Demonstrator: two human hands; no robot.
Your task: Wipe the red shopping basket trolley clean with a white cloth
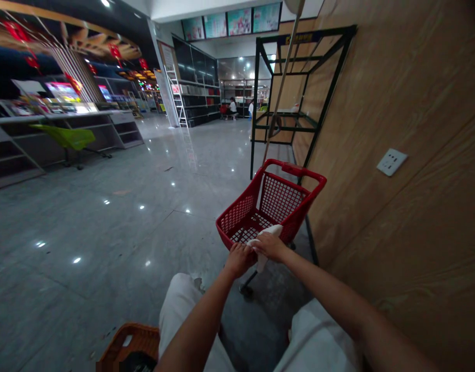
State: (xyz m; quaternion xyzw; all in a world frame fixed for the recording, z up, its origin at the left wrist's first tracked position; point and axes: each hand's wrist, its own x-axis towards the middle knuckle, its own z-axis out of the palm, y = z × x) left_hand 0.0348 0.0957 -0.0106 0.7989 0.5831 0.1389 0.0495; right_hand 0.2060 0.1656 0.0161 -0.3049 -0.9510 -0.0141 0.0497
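Observation:
A red plastic shopping cart (pixel 274 199) stands on the grey floor right in front of me, beside a wooden wall. My left hand (pixel 238 258) is closed on the cart's near rim. My right hand (pixel 271 246) presses a white cloth (pixel 265 238) against the same rim, fingers curled over it. Part of the cloth hangs down below the rim. My knees in white trousers (pixel 183 305) show below my arms.
A wooden wall with a white socket (pixel 391 161) runs along the right. A black metal shelf frame (pixel 299 88) and a leaning pole stand behind the cart. A brown basket (pixel 131 346) sits at my lower left. Counters, a green chair (pixel 69 138) and a ladder (pixel 178 98) lie farther off.

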